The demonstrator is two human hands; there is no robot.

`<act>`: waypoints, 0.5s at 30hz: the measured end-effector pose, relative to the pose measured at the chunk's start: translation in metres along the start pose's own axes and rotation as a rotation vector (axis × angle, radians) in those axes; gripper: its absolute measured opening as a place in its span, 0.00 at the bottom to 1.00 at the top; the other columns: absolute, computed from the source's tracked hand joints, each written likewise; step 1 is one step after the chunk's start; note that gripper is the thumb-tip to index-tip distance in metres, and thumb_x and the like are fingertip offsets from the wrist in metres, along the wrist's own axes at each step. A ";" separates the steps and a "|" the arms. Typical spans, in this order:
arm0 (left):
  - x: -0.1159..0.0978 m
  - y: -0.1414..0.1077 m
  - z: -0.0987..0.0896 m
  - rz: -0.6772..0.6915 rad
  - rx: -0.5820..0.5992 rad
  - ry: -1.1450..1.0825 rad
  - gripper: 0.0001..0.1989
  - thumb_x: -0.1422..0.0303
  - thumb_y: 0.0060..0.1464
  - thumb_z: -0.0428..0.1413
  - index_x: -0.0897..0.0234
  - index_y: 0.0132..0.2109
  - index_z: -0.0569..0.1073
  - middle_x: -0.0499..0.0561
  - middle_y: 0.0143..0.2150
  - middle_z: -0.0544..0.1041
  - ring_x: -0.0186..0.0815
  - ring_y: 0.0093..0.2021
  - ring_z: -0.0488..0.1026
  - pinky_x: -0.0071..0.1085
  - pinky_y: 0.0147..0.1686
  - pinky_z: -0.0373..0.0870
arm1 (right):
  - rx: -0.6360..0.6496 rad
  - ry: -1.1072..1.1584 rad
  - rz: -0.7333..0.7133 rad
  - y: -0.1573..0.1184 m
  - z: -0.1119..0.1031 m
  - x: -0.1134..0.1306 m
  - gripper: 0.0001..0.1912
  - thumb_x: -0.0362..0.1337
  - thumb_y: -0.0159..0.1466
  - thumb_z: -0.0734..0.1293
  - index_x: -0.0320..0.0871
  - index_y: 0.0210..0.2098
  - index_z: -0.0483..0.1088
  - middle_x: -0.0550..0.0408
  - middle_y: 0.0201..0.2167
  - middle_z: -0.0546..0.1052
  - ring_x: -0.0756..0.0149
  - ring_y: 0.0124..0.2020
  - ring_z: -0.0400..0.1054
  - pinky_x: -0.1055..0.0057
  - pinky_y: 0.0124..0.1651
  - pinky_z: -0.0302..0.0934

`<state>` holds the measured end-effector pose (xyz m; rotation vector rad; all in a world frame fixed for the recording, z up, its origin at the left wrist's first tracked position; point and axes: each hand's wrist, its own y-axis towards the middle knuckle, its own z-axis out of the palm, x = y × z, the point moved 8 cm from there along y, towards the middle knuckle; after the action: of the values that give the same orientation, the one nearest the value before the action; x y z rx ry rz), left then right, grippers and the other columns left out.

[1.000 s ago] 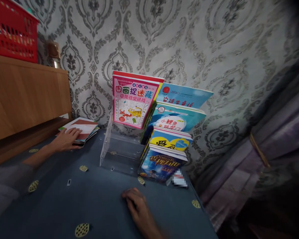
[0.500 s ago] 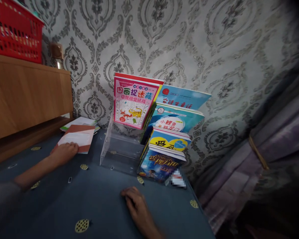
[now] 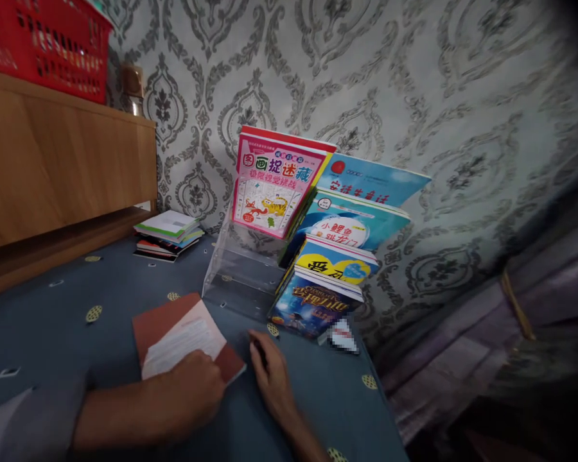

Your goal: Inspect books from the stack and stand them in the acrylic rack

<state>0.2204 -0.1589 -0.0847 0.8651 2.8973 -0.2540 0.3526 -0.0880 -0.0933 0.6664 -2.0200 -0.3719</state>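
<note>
A reddish-brown book (image 3: 160,322) with a pale panel on its cover lies tilted low over the dark blue tablecloth. My left hand (image 3: 195,388) grips its near right edge, fingers bent over the cover and the thumb hidden. Just right of the book, my right hand (image 3: 272,375) rests by the cloth with its thumb and fingers apart, holding nothing. Behind both hands stands a clear tiered rack (image 3: 243,301). A pink picture book (image 3: 270,186) leans in its upper left, and a dark blue book (image 3: 313,308) fronts several others on the right.
A stack of books (image 3: 167,226) lies at the back left, below a wooden cabinet (image 3: 67,154) carrying a red plastic basket (image 3: 72,48). Patterned wallpaper rises behind the rack. At right, the table edge meets a tied curtain (image 3: 462,346).
My left hand has brought the brown book from the stack at the back left toward me and right, close to my right hand. The right hand's fingers have spread a little. The view has shifted.
</note>
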 end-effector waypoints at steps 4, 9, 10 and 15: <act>-0.028 0.009 -0.020 0.076 0.036 0.045 0.09 0.65 0.62 0.57 0.64 0.43 0.80 0.59 0.39 0.83 0.48 0.40 0.81 0.40 0.41 0.75 | -0.037 -0.017 0.042 0.002 -0.012 0.003 0.16 0.41 0.73 0.60 0.45 0.51 0.77 0.48 0.48 0.82 0.59 0.50 0.77 0.64 0.54 0.72; 0.060 0.006 -0.045 -0.270 -0.076 0.173 0.20 0.72 0.61 0.52 0.68 0.59 0.73 0.69 0.61 0.74 0.55 0.57 0.75 0.50 0.52 0.72 | 0.023 -0.083 -0.078 -0.015 0.003 0.020 0.14 0.37 0.73 0.59 0.47 0.50 0.76 0.49 0.46 0.81 0.60 0.50 0.76 0.64 0.56 0.70; 0.077 0.004 -0.041 -0.313 -0.063 0.175 0.21 0.72 0.60 0.52 0.69 0.59 0.73 0.69 0.62 0.74 0.57 0.57 0.75 0.51 0.51 0.72 | 0.050 -0.106 -0.124 -0.021 0.013 0.020 0.15 0.36 0.73 0.58 0.48 0.51 0.75 0.48 0.47 0.80 0.59 0.50 0.75 0.63 0.56 0.70; 0.114 0.003 -0.012 -0.281 -0.002 0.128 0.19 0.69 0.60 0.49 0.66 0.53 0.78 0.68 0.48 0.81 0.56 0.48 0.80 0.51 0.46 0.74 | 0.128 -0.329 -0.452 -0.040 0.078 -0.001 0.14 0.47 0.69 0.65 0.49 0.49 0.75 0.46 0.45 0.80 0.53 0.44 0.76 0.60 0.43 0.72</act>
<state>0.1267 -0.0928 -0.0901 0.4868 3.1345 -0.2251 0.2982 -0.1202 -0.1542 1.2144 -2.2037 -0.6549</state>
